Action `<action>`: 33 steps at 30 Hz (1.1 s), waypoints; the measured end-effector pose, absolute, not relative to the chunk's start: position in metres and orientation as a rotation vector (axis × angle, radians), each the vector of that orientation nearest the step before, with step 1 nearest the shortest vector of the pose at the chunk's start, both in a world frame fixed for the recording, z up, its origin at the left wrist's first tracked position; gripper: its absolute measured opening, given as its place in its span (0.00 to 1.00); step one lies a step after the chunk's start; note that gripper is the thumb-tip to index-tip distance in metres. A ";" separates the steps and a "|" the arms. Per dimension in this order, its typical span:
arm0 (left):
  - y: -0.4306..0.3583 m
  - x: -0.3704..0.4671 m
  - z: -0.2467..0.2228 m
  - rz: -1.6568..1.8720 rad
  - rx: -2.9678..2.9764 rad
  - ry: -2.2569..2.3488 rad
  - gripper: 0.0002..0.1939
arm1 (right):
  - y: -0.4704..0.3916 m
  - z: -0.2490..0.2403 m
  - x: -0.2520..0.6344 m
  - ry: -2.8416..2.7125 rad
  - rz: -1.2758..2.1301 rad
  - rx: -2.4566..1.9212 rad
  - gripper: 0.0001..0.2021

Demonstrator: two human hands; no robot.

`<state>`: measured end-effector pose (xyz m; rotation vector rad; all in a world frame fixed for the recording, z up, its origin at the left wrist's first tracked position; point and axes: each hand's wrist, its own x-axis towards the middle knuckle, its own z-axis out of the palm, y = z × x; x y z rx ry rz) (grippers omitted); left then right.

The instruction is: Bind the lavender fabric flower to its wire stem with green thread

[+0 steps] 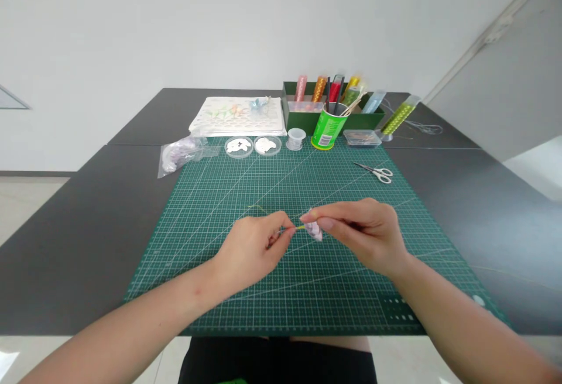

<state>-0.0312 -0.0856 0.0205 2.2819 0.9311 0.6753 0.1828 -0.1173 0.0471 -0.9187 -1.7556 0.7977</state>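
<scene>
Wide bare green mat (pixel 246 290) around my hands; scissors (pixel 375 171) lie off right, dishes (pixel 252 146) and green can (pixel 327 128) crowd the far edge.

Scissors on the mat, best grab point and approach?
Probably the white handle loops: the scissors lie flat and apart from other things on the cutting mat, loops at the right end, closed blades pointing left. Come from above on the right side, pinching across the loops; the thin blades offer little to grip.
</scene>
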 end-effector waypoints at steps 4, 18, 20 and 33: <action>-0.090 -0.032 0.019 0.690 2.419 0.756 0.07 | -0.109 0.047 0.188 -1.747 0.749 -1.045 0.08; -0.092 -0.036 0.023 0.953 2.452 0.592 0.06 | -0.088 0.025 0.192 -1.812 1.003 -1.258 0.14; -0.091 -0.037 0.024 1.032 2.437 0.619 0.07 | -0.086 0.021 0.193 -1.820 1.084 -1.236 0.14; -0.078 -0.043 0.031 1.348 2.399 0.961 0.07 | -0.091 0.036 0.199 -2.177 1.456 -1.008 0.16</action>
